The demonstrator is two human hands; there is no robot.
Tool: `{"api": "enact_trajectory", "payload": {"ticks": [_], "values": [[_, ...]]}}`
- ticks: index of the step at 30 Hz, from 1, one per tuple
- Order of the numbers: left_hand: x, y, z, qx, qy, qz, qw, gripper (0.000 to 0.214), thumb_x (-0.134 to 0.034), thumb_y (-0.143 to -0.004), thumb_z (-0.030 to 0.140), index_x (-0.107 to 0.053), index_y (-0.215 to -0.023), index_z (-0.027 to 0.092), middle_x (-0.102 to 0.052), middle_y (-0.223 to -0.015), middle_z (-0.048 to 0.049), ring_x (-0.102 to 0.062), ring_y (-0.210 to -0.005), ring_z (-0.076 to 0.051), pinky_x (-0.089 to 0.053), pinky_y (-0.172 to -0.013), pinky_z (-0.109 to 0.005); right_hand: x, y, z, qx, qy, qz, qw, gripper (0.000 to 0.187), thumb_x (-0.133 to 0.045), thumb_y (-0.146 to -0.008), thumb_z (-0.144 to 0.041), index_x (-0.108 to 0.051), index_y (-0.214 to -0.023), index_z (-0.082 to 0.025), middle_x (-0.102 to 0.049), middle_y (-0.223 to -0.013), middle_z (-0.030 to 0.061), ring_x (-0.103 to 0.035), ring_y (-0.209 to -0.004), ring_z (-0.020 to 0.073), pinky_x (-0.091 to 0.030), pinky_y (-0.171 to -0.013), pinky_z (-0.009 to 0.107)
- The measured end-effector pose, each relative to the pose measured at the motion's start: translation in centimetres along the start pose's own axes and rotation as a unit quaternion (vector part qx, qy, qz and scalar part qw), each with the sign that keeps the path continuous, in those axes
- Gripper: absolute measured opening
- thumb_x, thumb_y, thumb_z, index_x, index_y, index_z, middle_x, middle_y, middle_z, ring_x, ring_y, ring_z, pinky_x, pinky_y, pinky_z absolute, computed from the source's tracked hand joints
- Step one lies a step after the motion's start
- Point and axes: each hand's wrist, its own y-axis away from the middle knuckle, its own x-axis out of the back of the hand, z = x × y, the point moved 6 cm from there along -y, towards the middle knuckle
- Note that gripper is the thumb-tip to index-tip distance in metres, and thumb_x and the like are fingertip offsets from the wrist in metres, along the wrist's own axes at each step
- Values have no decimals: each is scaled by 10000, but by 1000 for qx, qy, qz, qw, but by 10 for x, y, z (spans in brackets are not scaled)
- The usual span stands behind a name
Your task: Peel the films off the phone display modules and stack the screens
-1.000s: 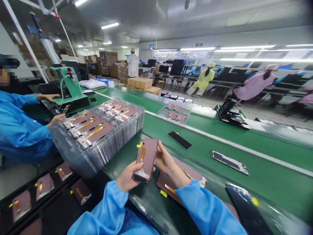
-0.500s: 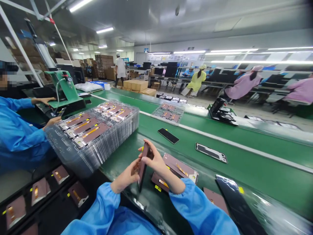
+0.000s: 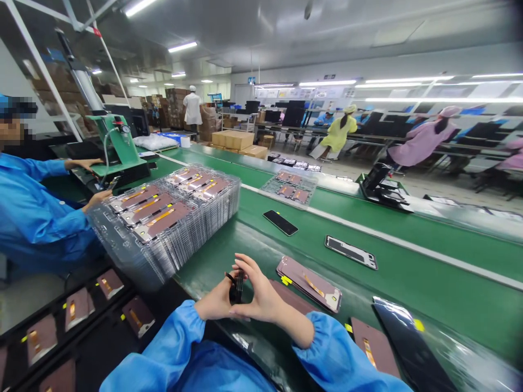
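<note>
My left hand and my right hand meet in front of me over the near edge of the green bench. Between them, fingers closed around it, is a small stack of dark phone screens seen edge-on, roughly upright; the hands hide much of it. Just right of my right hand lie brown-backed phone screens with orange flex cables and yellow tabs, overlapping each other. Another brown-backed screen rests beside my right sleeve.
Left stands a tall stack of clear trays with screens on top. A black phone and a phone frame lie on the green belt. A co-worker in blue sits left by a green press.
The brown-backed panel held between both hands has turned, showing dark thin edges now. My hands have come closer together. The view has shifted slightly to the left.
</note>
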Motion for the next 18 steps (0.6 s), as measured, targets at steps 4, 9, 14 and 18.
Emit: {"api": "enact_trajectory", "payload": {"ticks": [4, 9, 14, 18], "values": [[1, 0, 1, 2, 2, -17, 1000, 995, -901, -511, 238, -445, -1395, 196, -484, -1400, -151, -433, -1306, -389, -382, -1077, -541, 3, 2, -3, -14, -2, -8, 1000, 880, -723, -780, -558, -284, -1491, -281, -276, -1522, 179, -404, -1370, 349, -485, -1020, 490], [-1, -2, 7, 6, 26, -23, 999, 855, -865, -533, 228, -501, -1306, 184, -544, -1286, -117, -518, -1185, -338, -435, -1011, -480, 7, 0, -8, -16, 4, 5, 1000, 722, -681, -839, -416, -332, -1457, -286, -415, -1422, 159, -481, -1304, 324, -494, -1014, 484], [3, 38, 20, 51, 79, -14, 995, 663, -881, -528, 242, -595, -1124, 198, -618, -1072, -60, -578, -1018, -266, -456, -958, -423, 3, -7, -44, -24, -4, -45, 999, 836, -658, -835, -564, -266, -1511, -266, -267, -1555, 181, -394, -1379, 394, -455, -1052, 541], [23, 125, 21, 167, 185, -22, 968, 721, -956, -388, 321, -650, -1031, 206, -663, -990, -45, -638, -986, -277, -476, -938, -411, 6, -1, -83, -18, 30, -110, 993, 723, -580, -917, -503, -257, -1532, -302, -246, -1589, 137, -438, -1360, 382, -487, -1031, 523]]}}
